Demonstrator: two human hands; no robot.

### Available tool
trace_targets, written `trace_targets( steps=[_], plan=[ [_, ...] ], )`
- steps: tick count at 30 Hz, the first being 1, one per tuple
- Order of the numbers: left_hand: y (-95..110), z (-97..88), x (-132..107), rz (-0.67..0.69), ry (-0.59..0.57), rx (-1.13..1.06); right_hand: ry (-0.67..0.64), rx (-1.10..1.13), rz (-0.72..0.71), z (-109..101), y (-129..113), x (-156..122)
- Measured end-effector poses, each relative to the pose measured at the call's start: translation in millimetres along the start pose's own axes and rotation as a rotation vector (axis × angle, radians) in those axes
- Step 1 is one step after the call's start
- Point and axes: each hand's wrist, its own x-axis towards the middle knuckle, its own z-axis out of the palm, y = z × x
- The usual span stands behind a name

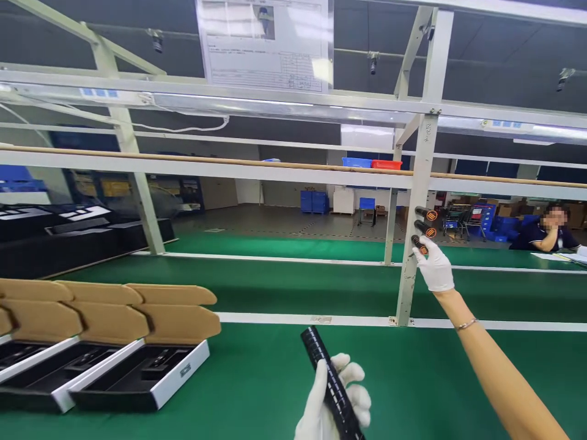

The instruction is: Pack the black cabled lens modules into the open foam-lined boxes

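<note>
My left hand [337, 400], in a white glove, is closed around a long black ribbed bar [321, 357] that points up and to the left over the green bench. My right hand [435, 266], also gloved, is stretched out to the white frame post [415, 244]. Its fingers are pinched on the lowest of three black cylinders with orange labels [425, 229] that stick out from the post.
Open cardboard boxes [137, 360] with black inserts and white sides lie at the left on the green bench [257, 379]. Black trays [68, 229] are stacked further back at the left. A seated person [543, 235] is at the far right. White frame rails cross overhead.
</note>
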Motion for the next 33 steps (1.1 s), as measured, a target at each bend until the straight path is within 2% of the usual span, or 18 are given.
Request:
trace_targets(
  steps=[2, 4, 6, 8, 9, 12, 13, 15, 17, 20, 22, 27, 30, 33],
  plan=[
    [2, 4.8, 0, 0.003, -0.019, -0.026, -0.031, 0.025, 0.018, -6, -2, 0],
    [5, 8.4, -2, 0.018, -0.064, -0.06, -0.03, 0.013, 0.061, -25, -17, -7],
    [5, 9.2, -5, 0.047, -0.108, -0.08, 0.013, -0.037, 0.123, -54, -48, -23],
    [1, 7.3, -8, 0.089, -0.136, -0.091, -0.009, -0.03, 0.256, -87, -93, -50],
    [-2, 5.8, -10, 0.116, -0.144, -0.096, -0.109, 0.049, 0.31, -102, -118, -66],
    [-15, 2.2, -17, 0.12, -0.173, -0.1, -0.703, 0.38, 0.308, -130, -185, -118],
    [-18, 1.8, -21, 0.097, -0.179, -0.102, -0.826, 0.441, 0.311, -134, -202, -132],
    [-20, 2.7, -30, 0.074, -0.167, -0.096, -0.921, 0.476, 0.353, -136, -223, -151],
    [-15, 5.1, -42, 0.137, -0.128, -0.085, -0.906, 0.467, 0.388, -138, -232, -160],
    [-1, 9.5, -61, 0.249, -0.06, -0.052, -0.912, 0.52, 0.323, -146, -234, -165],
    [4, 11.7, -72, 0.255, -0.024, -0.049, -0.945, 0.542, 0.29, -152, -236, -167],
    [-1, 13.1, -86, 0.282, 0.001, -0.048, -1.03, 0.414, 0.299, -161, -245, -168],
    [-3, 14.0, -90, 0.228, 0.025, -0.113, -1.009, 0.404, 0.241, -162, -249, -163],
    [2, 18.6, -91, 0.14, 0.035, -0.237, -1.05, 0.427, 0.171, -161, -249, -160]
  ],
)
